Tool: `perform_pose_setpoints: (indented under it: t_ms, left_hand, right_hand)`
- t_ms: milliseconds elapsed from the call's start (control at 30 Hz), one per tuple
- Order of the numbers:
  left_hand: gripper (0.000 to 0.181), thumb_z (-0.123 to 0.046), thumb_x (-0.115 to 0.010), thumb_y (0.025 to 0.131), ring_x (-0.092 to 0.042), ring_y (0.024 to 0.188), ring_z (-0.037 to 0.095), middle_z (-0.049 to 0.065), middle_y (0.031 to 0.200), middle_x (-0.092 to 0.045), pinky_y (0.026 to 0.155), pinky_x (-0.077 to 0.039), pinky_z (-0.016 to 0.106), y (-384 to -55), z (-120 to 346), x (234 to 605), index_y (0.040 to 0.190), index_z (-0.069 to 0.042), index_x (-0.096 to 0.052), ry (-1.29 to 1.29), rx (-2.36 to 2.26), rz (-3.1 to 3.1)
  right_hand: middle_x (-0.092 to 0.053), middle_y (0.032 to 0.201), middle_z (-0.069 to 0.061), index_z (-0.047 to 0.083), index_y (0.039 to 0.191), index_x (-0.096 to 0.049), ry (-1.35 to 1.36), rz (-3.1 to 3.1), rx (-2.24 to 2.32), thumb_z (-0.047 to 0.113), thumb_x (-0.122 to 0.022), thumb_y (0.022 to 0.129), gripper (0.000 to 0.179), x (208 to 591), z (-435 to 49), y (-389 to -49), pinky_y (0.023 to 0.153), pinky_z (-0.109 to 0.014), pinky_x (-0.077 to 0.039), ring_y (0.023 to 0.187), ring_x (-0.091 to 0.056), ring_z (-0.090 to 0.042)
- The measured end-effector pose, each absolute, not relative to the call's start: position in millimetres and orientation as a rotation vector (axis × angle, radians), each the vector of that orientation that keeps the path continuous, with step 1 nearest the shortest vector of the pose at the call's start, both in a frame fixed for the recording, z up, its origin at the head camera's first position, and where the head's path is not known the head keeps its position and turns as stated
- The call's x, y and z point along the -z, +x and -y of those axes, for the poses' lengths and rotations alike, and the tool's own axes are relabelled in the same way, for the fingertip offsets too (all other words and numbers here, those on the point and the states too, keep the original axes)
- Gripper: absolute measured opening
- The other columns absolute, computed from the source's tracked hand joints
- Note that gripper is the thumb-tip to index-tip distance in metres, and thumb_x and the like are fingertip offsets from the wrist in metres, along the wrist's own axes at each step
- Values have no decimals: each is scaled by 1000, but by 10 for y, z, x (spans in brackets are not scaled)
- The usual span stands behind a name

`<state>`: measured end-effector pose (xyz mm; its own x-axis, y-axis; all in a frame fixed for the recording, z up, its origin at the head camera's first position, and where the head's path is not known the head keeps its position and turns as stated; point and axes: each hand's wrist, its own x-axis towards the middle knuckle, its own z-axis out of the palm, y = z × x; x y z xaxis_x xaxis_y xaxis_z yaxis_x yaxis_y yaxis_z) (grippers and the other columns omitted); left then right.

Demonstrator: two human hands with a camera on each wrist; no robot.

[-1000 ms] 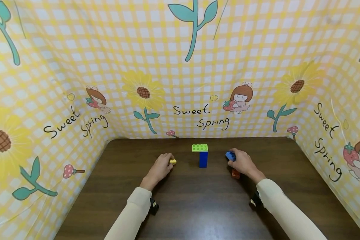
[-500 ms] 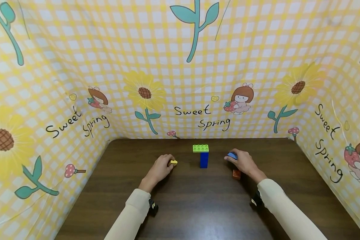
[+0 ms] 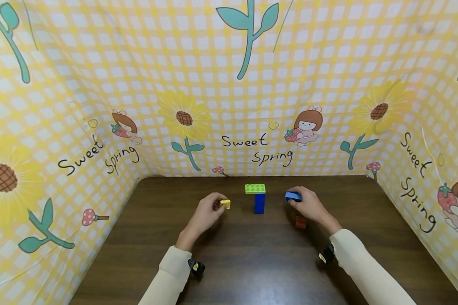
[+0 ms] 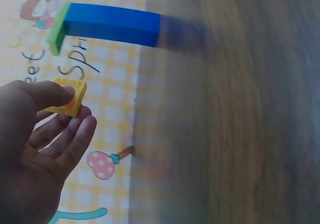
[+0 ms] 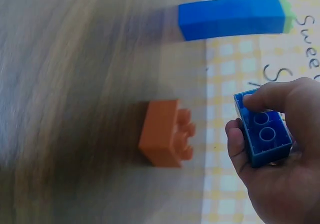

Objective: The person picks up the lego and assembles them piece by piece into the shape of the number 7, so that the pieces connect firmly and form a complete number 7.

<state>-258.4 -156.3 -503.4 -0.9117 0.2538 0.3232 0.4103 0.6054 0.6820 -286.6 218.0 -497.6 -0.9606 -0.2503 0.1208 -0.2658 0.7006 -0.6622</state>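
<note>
Between the two hands stands an upright blue brick column [image 3: 259, 203] with a lime green plate [image 3: 255, 188] on top, jutting out to the left. To the left of it, my left hand [image 3: 207, 212] pinches a small yellow brick [image 3: 225, 204] between thumb and fingers. My right hand [image 3: 309, 204] holds a blue brick [image 3: 293, 196] on the other side. In the right wrist view the hollow, tubed underside of that blue brick [image 5: 262, 129] faces the camera, with the thumb at its edge. An orange brick [image 3: 300, 222], studs up, sits on the table just below the right hand.
The brown wooden table [image 3: 244, 258] ends at the back against a yellow checked cloth [image 3: 198, 76] with printed flowers and lettering. The cloth also rises along both sides. Black wrist cameras are strapped to both sleeves.
My left hand has lifted slightly and shifted right with the yellow brick, showing more of it. My right hand has turned the blue brick and moved a little away from the orange one.
</note>
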Motion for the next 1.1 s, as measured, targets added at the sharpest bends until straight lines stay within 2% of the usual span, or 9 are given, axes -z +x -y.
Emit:
perform_pose_setpoints:
  t_ms: [133,300,433,600,833,1100]
  left_hand:
    - [17,-4,-76,98,-67,85,12,5,101,-73,76,-58,26,-2517,1525,4959,113,-8,-72,-519,1317,2583]
    - [16,-6,-76,99,-68,89,15,6,103,-72,79,-61,29,-2417,1467,4868,114,-10,-73,-515,1359,2544]
    - [15,-7,-75,99,-68,93,16,5,107,-70,81,-61,31,-2355,1424,4812,115,-11,-74,-556,1361,2513]
    - [16,-6,-75,99,-68,94,15,4,110,-65,81,-61,26,-2310,1370,4764,115,-10,-75,-593,1366,2496]
    - [15,-5,-75,98,-69,92,19,6,106,-67,78,-60,26,-2218,1257,4679,113,-8,-75,-645,1423,2455]
    - [17,-11,-78,98,-68,88,11,3,103,-69,78,-59,23,-2150,1068,4628,115,-12,-77,-642,1502,2454]
  right_hand:
    - [-65,138,-28,1,139,-62,422,2833,-1220,14,-68,104,37,4897,-2124,-2825,99,-58,-57,124,-66,-44]
    - [-71,130,-22,7,135,-65,412,2787,-1264,25,-73,104,37,4793,-2074,-2771,93,-50,-61,112,-71,-34]
    - [-71,129,-18,11,134,-68,453,2753,-1262,30,-74,103,38,4715,-2038,-2729,90,-48,-60,111,-70,-32]
    - [-67,126,-15,10,132,-72,507,2724,-1243,25,-73,103,32,4621,-1975,-2664,92,-50,-58,112,-66,-33]
    - [-63,128,-17,8,137,-69,545,2733,-1275,13,-67,103,35,4509,-1867,-2541,87,-42,-56,111,-65,-33]
    - [-65,128,-16,7,138,-68,580,2686,-1366,11,-68,103,35,4479,-1748,-2459,79,-31,-54,104,-64,-26]
